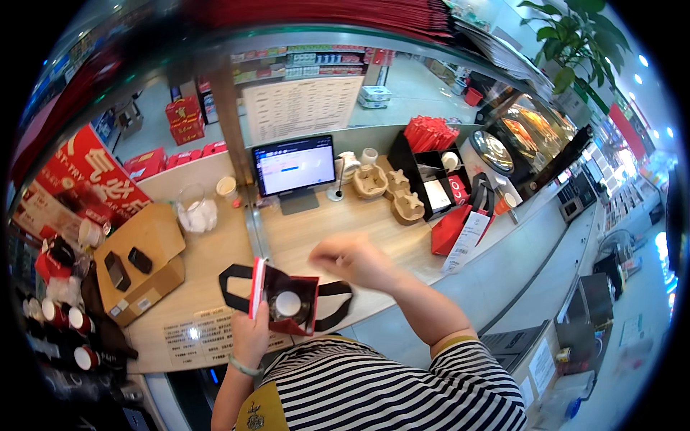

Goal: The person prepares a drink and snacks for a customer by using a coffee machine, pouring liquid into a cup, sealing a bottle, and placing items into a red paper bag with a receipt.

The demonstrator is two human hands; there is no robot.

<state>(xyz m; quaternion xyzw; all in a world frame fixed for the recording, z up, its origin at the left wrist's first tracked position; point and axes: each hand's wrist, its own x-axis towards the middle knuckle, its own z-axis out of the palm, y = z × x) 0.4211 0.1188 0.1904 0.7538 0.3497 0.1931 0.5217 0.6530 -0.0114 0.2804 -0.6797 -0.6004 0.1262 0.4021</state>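
My left hand (250, 335), with a bangle at the wrist, grips a slim red-and-white packet (257, 288) at the near side of a red paper carrier bag (307, 315). The bag's top is open, and its black handles (335, 304) spread to both sides. Inside it sits a container with a white round lid (288, 304). Above the wooden counter (302, 231), to the right of the bag, my right hand (353, 261) is blurred with its fingers bent. Whether anything is between those fingers cannot be seen.
A lit monitor (295, 164) stands behind the bag. Cardboard cup carriers (404, 199), a black organizer (426, 161) with red straws, and another red bag (450, 231) bearing a paper slip are to the right. At left lie a cardboard box (140, 248) and a clear jug (197, 210).
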